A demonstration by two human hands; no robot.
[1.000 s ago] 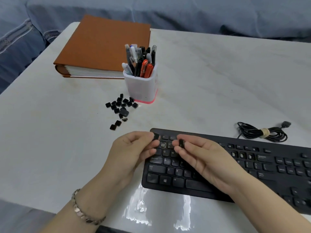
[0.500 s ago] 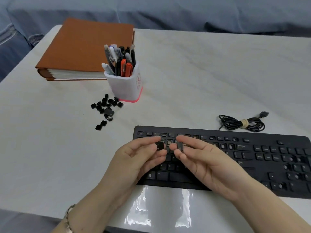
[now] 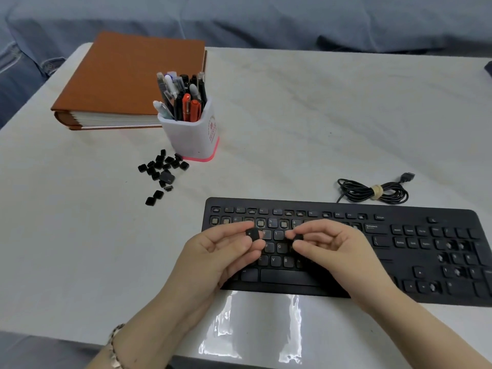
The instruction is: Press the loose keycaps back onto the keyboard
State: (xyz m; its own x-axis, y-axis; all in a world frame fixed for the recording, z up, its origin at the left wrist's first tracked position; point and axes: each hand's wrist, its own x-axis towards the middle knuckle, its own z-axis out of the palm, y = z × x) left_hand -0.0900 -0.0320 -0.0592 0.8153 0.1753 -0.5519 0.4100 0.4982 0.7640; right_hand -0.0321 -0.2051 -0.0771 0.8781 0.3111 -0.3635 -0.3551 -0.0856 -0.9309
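Observation:
A black keyboard (image 3: 399, 262) lies on the white table, with several bare key sockets in its number row and numpad. Above its left half, my left hand (image 3: 215, 259) pinches a black keycap (image 3: 253, 233) between thumb and fingers. Close to its right, my right hand (image 3: 335, 254) pinches a second, smaller black keycap (image 3: 297, 237). Both caps hover over the letter rows, apart from each other. A pile of several loose black keycaps (image 3: 163, 173) lies on the table to the upper left of the keyboard.
A white pen holder (image 3: 193, 137) full of pens stands right behind the keycap pile. Further back left lies an orange-brown binder (image 3: 125, 78). The keyboard's coiled black cable (image 3: 372, 191) rests behind its right half. The table's front edge runs just below my wrists.
The view has shifted, so the keyboard sits further right and lower. Both hands still hold their keycaps over the left letter keys; the left cap is now turned more face-up.

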